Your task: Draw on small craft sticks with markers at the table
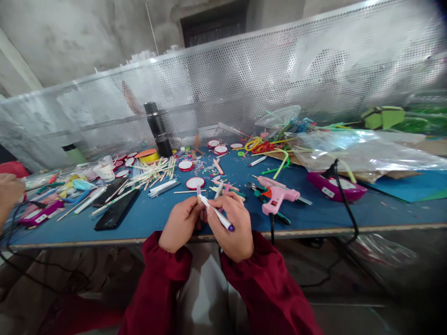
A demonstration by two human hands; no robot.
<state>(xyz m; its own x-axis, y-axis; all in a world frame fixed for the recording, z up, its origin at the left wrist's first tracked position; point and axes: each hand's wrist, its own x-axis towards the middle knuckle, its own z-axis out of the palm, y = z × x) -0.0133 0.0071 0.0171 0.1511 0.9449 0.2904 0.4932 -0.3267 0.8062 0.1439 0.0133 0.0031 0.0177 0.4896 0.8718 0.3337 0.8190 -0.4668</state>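
Note:
My left hand (pixel 179 224) and my right hand (pixel 232 225) meet at the near edge of the blue table (pixel 384 209), both in dark red sleeves. My right hand is closed around a white marker pen (pixel 216 213) with a purple end that points down to the right. My left hand pinches the marker's upper end, where a small purple piece shows. Just beyond my hands lie a round red-rimmed white disc (pixel 194 182) and loose wooden sticks (pixel 153 173).
A pink glue gun (pixel 277 197) lies right of my hands, its cord over the table edge. A black phone (pixel 117 211) lies to the left. A black bottle (pixel 158 129), plastic bags (pixel 356 151) and a perforated metal screen stand behind. Another person's hand (pixel 9 193) is at far left.

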